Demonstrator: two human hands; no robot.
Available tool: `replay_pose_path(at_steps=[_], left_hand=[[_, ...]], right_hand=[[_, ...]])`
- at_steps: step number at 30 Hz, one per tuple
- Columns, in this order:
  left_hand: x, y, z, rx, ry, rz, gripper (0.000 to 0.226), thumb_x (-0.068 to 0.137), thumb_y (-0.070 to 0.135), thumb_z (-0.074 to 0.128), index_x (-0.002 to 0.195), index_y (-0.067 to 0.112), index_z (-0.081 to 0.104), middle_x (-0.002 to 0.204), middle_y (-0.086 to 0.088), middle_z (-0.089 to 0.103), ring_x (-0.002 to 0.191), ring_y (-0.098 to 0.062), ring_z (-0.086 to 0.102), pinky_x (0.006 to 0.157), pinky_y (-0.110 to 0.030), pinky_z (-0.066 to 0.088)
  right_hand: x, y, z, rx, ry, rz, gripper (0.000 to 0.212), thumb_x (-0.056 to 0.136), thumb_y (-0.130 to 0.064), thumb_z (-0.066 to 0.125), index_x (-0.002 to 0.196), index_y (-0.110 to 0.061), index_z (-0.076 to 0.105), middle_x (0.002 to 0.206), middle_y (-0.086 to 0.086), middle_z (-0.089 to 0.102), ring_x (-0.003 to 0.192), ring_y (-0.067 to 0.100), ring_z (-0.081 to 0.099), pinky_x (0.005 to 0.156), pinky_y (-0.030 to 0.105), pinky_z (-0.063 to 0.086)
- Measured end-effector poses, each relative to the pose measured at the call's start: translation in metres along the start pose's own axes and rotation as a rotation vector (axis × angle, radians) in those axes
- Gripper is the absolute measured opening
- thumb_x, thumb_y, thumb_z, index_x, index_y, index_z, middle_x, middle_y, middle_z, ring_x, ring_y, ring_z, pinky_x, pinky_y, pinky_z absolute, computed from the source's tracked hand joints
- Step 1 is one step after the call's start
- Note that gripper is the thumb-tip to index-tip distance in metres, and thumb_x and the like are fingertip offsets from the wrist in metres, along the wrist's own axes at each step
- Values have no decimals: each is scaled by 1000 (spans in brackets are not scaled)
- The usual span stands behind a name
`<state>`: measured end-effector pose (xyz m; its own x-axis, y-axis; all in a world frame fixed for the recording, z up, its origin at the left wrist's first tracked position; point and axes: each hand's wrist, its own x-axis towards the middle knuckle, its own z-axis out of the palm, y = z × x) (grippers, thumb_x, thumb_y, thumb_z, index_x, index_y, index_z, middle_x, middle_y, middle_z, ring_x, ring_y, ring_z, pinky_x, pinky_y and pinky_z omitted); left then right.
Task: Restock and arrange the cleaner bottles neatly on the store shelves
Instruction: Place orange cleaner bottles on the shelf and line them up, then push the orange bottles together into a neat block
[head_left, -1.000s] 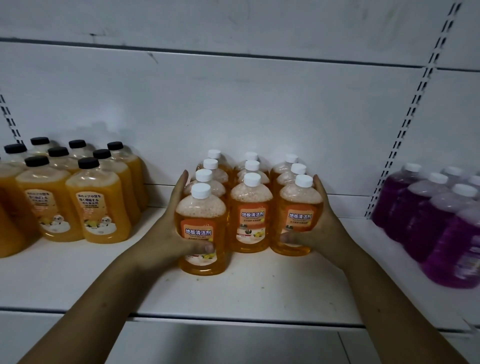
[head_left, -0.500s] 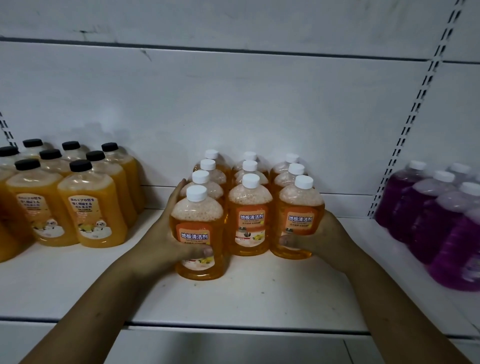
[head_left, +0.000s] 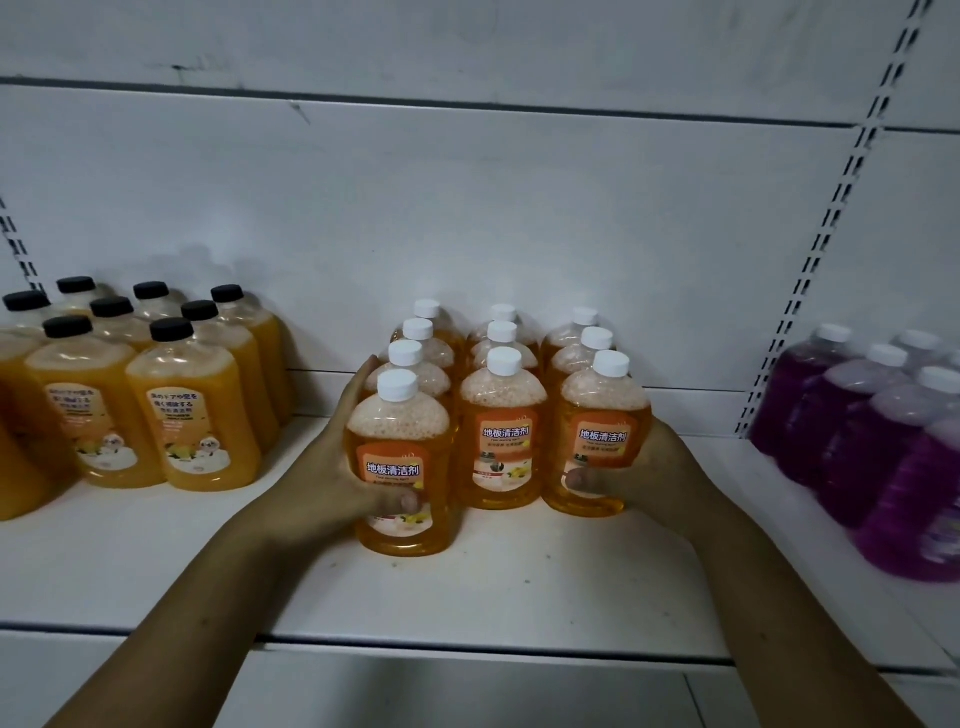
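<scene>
The white metal shelf ran in front of a plain pale back panel, with a slotted upright off to my right. The white-capped orange bottles stood in three columns at the middle of it, well apart from the black-capped bottles on the left and the purple bottles on the right. My left hand gripped the front-left bottle, thumb across its label and fingers reaching up along the side of that column. My right hand gripped the front-right bottle the same way, thumb on the front; its fingers were hidden behind. The front-left bottle stood nearer the shelf edge than the middle front bottle and the front-right one, as a fourth in its column. I judged the step to be squaring the block, and it wanted an even inward squeeze low on the bodies, not at the necks, so nothing tipped. The bottles were clear smooth plastic, round-shouldered and narrow-necked, with glossy orange labels and foam gathered under the caps. Smooth plastic on painted metal would likely slide easily, so a slow push seemed best.
</scene>
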<state>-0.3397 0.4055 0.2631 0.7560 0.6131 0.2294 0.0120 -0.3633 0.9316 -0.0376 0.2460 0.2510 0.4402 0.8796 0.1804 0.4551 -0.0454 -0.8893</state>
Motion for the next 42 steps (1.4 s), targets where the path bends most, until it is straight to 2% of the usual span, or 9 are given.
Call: replay_pose_path(at_steps=[4, 7, 10, 13, 17, 21, 26, 33, 42], left_hand=[[-3, 7, -8, 123, 48, 48, 141, 44, 81, 89, 159, 58, 10, 158, 32, 38, 140, -4, 51, 109, -42, 52], [-16, 19, -17, 395, 196, 113, 125, 57, 95, 68, 159, 59, 4, 169, 30, 16, 153, -1, 27, 119, -40, 37], [-41, 32, -26, 769, 317, 215, 100, 79, 89, 51, 163, 45, 19, 170, 16, 26, 155, -11, 29, 116, -54, 43], [-72, 49, -30, 1039, 408, 219, 83, 88, 82, 46, 157, 37, 39, 164, 10, 40, 147, -17, 43, 102, -49, 53], [-123, 58, -31, 1272, 445, 80, 83, 90, 84, 40, 158, 36, 39, 161, 10, 45, 144, -19, 47, 108, -48, 49], [-187, 56, -39, 1330, 483, -87, 80, 92, 82, 43, 159, 39, 35, 158, 14, 47, 143, -15, 47, 112, -46, 46], [-260, 48, -55, 1291, 581, -270, 81, 90, 82, 43, 159, 40, 35, 156, 13, 49, 140, -14, 49, 111, -45, 46], [-349, 29, -104, 1272, 631, -386, 81, 90, 83, 42, 159, 40, 33, 154, 15, 49, 139, -11, 46, 110, -42, 43], [-425, 0, -209, 1262, 534, -353, 76, 94, 78, 48, 157, 38, 37, 148, 15, 53, 133, -8, 48, 102, -30, 39]], right_hand=[[-6, -13, -7, 96, 182, -86, 120, 57, -56, 92, 158, -39, 30, 160, -9, 45, 141, 18, 51, 98, 35, 56], [-22, -34, -11, -34, 407, -230, 108, 75, -63, 83, 162, -32, 27, 168, -9, 31, 150, 11, 34, 107, 24, 37], [-43, -59, -8, -232, 486, -390, 86, 87, -63, 70, 159, -33, 33, 166, -8, 32, 145, 3, 30, 103, 16, 30], [-56, -80, 15, -429, 335, -546, 82, 87, -66, 64, 157, -33, 36, 165, -8, 34, 148, 7, 29, 111, 39, 37], [-69, -98, 65, -587, 45, -718, 81, 88, -76, 53, 155, -32, 39, 158, -5, 46, 147, 17, 40, 118, 56, 38], [-76, -107, 117, -555, -103, -877, 79, 90, -72, 55, 153, -26, 47, 156, -2, 51, 152, 26, 35, 119, 57, 36], [-96, -123, 166, -317, -83, -1054, 61, 94, -52, 67, 142, -14, 61, 151, 6, 57, 149, 26, 42, 124, 56, 26], [-126, -148, 264, -395, -295, -999, 72, 91, -59, 63, 152, -23, 50, 155, 0, 52, 146, 21, 44, 121, 49, 36], [-151, -190, 398, -459, -355, -856, 76, 88, -61, 64, 152, -22, 49, 155, 0, 52, 145, 21, 45, 119, 52, 38]])
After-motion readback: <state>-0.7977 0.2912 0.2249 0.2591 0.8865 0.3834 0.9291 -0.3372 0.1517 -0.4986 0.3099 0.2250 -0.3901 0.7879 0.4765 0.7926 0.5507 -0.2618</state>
